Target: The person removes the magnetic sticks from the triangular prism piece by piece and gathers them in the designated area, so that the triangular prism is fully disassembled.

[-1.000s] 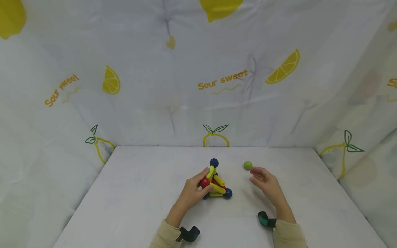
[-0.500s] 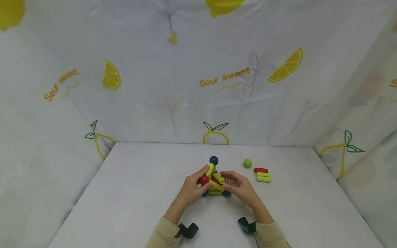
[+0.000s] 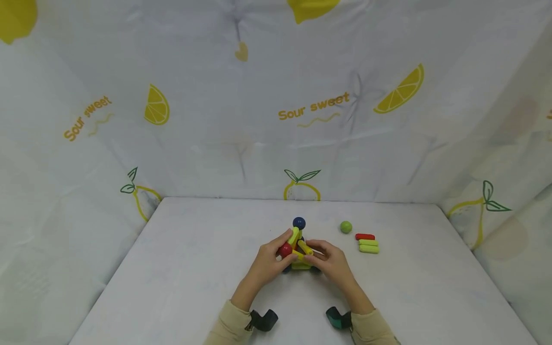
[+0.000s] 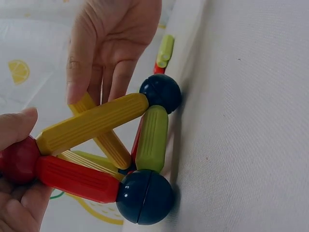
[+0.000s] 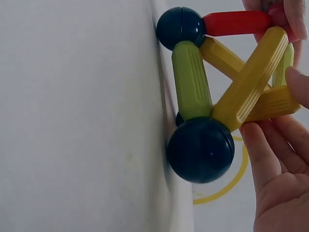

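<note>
A toy frame of sticks and balls stands on the white table, its blue balls point(image 5: 202, 151) at the lower corners and another blue ball point(image 3: 299, 223) at the far end. My left hand point(image 3: 266, 262) grips the red ball point(image 4: 19, 160), where a red stick point(image 4: 77, 178) and a yellow stick point(image 4: 91, 123) meet. From the other side, my right hand point(image 3: 334, 262) pinches the free end of a second yellow stick point(image 4: 113, 150) between thumb and fingers. That stick slants up from the frame's far base. A lime green stick point(image 5: 192, 79) joins two near blue balls.
Right of the frame lies a loose green ball point(image 3: 346, 227). Beside it are a red stick point(image 3: 365, 236) and two lime sticks point(image 3: 368, 246), side by side. A white curtain with lemon prints point(image 3: 241, 120) hangs behind the table's back edge.
My right hand has moved left from near the green ball to the frame and now pinches the slanted yellow stick. The loose sticks it covered are visible. My left hand keeps its hold.
</note>
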Demonstrator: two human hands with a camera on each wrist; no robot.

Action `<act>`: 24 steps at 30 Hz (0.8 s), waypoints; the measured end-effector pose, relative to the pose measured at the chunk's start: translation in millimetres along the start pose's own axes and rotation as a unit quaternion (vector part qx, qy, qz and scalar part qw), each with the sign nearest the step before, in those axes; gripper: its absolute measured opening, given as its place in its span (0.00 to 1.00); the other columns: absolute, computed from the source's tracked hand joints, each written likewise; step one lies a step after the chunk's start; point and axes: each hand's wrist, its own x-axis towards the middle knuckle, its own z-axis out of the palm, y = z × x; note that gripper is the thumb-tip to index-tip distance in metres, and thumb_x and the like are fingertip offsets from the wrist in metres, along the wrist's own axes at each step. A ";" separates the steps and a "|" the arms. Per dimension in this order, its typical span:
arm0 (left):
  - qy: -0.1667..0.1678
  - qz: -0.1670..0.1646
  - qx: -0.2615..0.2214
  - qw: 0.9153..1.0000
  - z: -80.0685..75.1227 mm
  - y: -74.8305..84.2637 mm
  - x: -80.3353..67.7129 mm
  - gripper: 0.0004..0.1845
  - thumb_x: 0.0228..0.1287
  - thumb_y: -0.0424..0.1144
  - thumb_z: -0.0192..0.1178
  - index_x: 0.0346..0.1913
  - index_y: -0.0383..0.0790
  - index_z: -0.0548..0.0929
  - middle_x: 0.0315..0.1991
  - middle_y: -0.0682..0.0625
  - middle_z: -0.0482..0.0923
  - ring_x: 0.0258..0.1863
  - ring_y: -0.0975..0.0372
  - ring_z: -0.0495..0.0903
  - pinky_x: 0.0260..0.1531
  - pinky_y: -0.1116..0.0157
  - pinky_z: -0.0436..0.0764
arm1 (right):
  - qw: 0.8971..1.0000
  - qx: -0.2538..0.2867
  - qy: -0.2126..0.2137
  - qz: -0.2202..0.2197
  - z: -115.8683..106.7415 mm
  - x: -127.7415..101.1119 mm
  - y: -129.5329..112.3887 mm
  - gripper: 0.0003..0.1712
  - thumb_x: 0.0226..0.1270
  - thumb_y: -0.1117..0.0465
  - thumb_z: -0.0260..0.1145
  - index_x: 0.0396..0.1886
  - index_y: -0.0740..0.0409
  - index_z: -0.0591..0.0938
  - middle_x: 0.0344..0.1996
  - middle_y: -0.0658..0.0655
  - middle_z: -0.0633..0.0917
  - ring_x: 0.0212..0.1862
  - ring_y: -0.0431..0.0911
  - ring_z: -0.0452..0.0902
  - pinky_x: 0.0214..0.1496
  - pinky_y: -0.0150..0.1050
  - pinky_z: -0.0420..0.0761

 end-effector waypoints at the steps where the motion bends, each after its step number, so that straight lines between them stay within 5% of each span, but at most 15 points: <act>1: 0.000 -0.002 -0.002 1.000 0.2 -0.1 -0.1 0.33 0.57 0.46 0.58 0.64 0.39 0.64 0.63 0.47 0.63 0.61 0.59 0.66 0.52 0.68 0.73 | 1.000 -0.013 0.005 0.000 -0.7 0.0 0.2 0.24 0.53 0.55 0.67 0.49 0.61 0.77 0.50 0.59 0.79 0.54 0.52 0.74 0.49 0.33 0.77; 11: 0.003 -0.005 0.005 1.000 0.7 -0.2 0.4 0.32 0.57 0.45 0.59 0.64 0.41 0.64 0.63 0.47 0.63 0.61 0.60 0.66 0.52 0.68 0.73 | 0.988 -0.127 0.076 0.041 -10.5 1.9 3.7 0.15 0.55 0.58 0.66 0.43 0.55 0.82 0.42 0.55 0.84 0.43 0.46 0.81 0.40 0.33 0.81; 16: 0.004 -0.006 0.012 1.000 0.7 -0.1 0.0 0.32 0.57 0.45 0.59 0.64 0.42 0.64 0.63 0.48 0.64 0.60 0.60 0.67 0.51 0.68 0.73 | 0.987 -0.109 0.087 0.077 -15.3 3.0 6.6 0.14 0.57 0.61 0.64 0.44 0.55 0.81 0.45 0.56 0.82 0.47 0.47 0.79 0.44 0.34 0.80; 24: 0.003 -0.011 0.017 1.000 0.0 1.0 -0.6 0.32 0.57 0.45 0.59 0.64 0.42 0.64 0.63 0.48 0.63 0.60 0.60 0.67 0.51 0.68 0.73 | 0.994 -0.044 0.072 0.069 -31.7 3.3 10.9 0.16 0.58 0.56 0.64 0.45 0.56 0.80 0.46 0.56 0.82 0.50 0.45 0.77 0.50 0.34 0.77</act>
